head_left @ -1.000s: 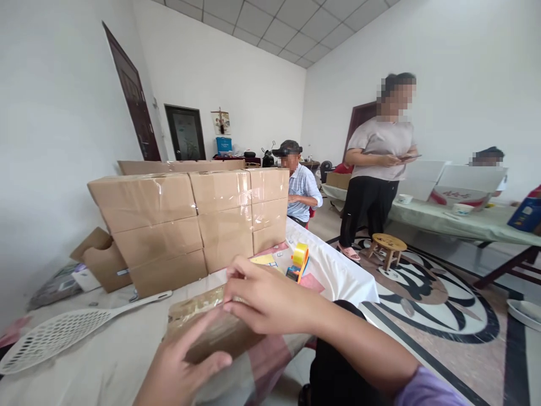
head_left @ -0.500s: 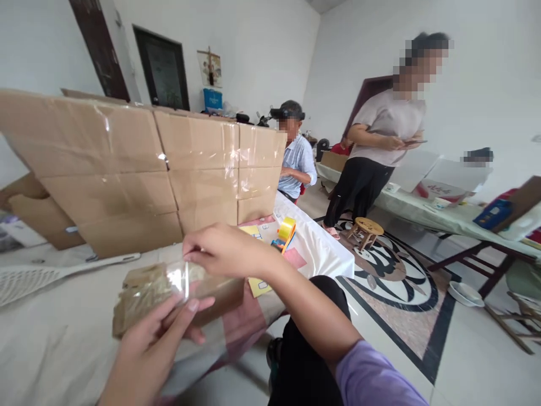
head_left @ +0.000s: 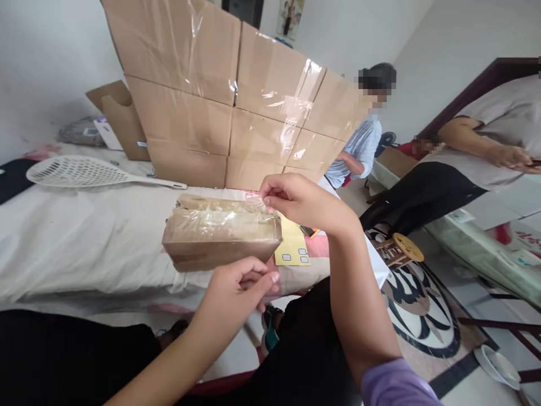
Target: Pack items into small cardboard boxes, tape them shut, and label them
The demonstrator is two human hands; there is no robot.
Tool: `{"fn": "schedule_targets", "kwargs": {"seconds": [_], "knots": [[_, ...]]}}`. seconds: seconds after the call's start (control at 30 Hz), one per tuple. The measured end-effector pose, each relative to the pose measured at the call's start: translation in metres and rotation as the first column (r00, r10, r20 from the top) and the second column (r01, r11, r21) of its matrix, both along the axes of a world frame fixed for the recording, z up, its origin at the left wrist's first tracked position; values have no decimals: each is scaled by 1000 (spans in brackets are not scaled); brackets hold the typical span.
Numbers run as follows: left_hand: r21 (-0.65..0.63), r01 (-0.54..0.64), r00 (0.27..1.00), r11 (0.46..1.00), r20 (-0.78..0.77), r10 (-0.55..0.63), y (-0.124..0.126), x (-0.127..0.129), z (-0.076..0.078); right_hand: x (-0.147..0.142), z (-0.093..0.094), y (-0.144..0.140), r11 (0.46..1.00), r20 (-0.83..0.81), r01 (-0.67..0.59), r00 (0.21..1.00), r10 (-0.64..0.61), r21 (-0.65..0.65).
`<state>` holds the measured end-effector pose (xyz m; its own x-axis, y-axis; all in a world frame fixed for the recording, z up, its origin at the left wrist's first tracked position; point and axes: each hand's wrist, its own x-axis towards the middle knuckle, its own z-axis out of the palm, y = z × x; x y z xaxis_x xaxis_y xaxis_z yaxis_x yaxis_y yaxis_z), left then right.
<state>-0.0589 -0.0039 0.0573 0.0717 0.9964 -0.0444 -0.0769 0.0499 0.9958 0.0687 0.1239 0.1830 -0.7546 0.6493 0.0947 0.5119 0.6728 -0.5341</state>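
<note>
A: What is hardest for us to make out?

B: The fingertips. The right hand (head_left: 291, 200) is at the far right end of the small cardboard box (head_left: 224, 237), its thumb and forefinger bent towards each other as in a pinch. We cannot tell whether they grip a bit of clear film there.

A: And the left hand (head_left: 243, 282)?

B: It hangs in front of the box's near side, fingers curled and thumb laid towards their tips. Whether anything thin sits between them, we cannot tell.

A: What else is covered or cut off?

B: Our right wrist hides most of an orange-edged object (head_left: 310, 232), so we see only a corner. The box and our arm cover parts of the yellow card (head_left: 291, 251). The carton stack (head_left: 230, 107) runs out of view at the top and screens part of a seated person (head_left: 359, 146); a standing person (head_left: 494, 141) is cut by the right edge.

A: How does the box itself look?

B: Brown, long and low, a little crumpled at its left end. Shiny tape wrinkles over its top and upper front, glinting in patches, and the back top edge looks ragged.

A: Where do we find it?

B: Near the front edge of the cloth-covered table (head_left: 105, 225), before the stack and just left of the card.
</note>
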Motion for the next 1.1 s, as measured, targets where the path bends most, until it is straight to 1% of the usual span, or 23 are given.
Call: {"fn": "schedule_targets", "kwargs": {"seconds": [0.07, 0.1, 0.13, 0.17, 0.2, 0.23, 0.27, 0.3, 0.33, 0.37, 0.4, 0.47, 0.5, 0.53, 0.6, 0.63, 0.67, 0.7, 0.8, 0.9, 0.97, 1.03, 1.1], "knots": [[111, -50, 988, 993, -143, 66, 4, -17, 5, -1, -2, 1, 1000, -5, -13, 1000, 13, -1], [201, -85, 962, 976, -238, 133, 6, -29, 9, -1, -4, 2, 1000, -5, -16, 1000, 16, -8], [317, -127, 912, 940, -336, 237, 9, -43, 12, -1, -4, 2, 1000, -8, -15, 1000, 15, -23], [438, -163, 832, 884, -421, 362, 12, -59, 16, -1, -5, 1, 999, -14, -14, 1000, 13, -46], [568, -195, 727, 799, -463, 507, 15, -74, 19, -2, -5, 1, 997, -26, -15, 1000, 13, -75], [656, -234, 597, 718, -485, 638, 18, -88, 21, -2, -5, 0, 994, -43, -20, 999, 15, -108], [708, -270, 486, 653, -485, 727, 22, -101, 22, -2, -5, -1, 989, -66, -27, 998, 18, -143], [728, -299, 424, 617, -478, 769, 25, -111, 23, -2, -5, -2, 983, -91, -38, 996, 22, -178], [723, -321, 403, 612, -480, 779, 29, -119, 22, -3, -5, -3, 976, -114, -50, 993, 26, -211], [712, -326, 421, 622, -479, 770, 32, -123, 20, -4, -5, -3, 968, -131, -62, 991, 31, -242], [702, -306, 461, 643, -482, 745, 36, -126, 17, -5, -6, -3, 960, -142, -76, 989, 38, -270], [692, -236, 527, 682, -499, 688, 44, -126, 7, -7, -8, -1, 942, -153, -108, 986, 61, -317], [675, -221, 547, 704, -512, 663, 48, -126, 2, -7, -11, 1, 934, -161, -127, 984, 76, -335], [635, -231, 571, 738, -525, 631, 52, -125, -4, -7, -13, 3, 926, -171, -145, 981, 90, -348], [481, -312, 648, 819, -523, 554, 59, -124, -13, -6, -19, 8, 917, -188, -175, 976, 113, -358], [393, -352, 692, 850, -503, 519, 61, -124, -17, -5, -22, 10, 915, -196, -185, 973, 120, -358], [321, -375, 729, 870, -477, 491, 63, -124, -19, -3, -24, 12, 914, -204, -193, 971, 126, -356], [275, -386, 755, 881, -455, 473, 64, -124, -19, -2, -27, 14, 915, -215, -199, 968, 128, -350], [241, -386, 768, 891, -452, 454, 63, -124, -15, -3, -33, 18, 906, -265, -243, 952, 155, -345], [208, -363, 761, 908, -496, 418, 60, -122, -7, -13, -43, 23, 863, -379, -336, 907, 187, -379], [189, -358, 756, 914, -517, 403, 58, -120, -3, -22, -54, 30, 845, -460, -350, 876, 143, -404], [184, -359, 751, 915, -525, 400, 57, -119, -1, -31, -66, 39, 855, -483, -285, 874, 46, -434], [186, -351, 751, 918, -529, 394, 57, -119, -1, -39, -78, 47, 874, -458, -166, 886, -71, -456]]}}
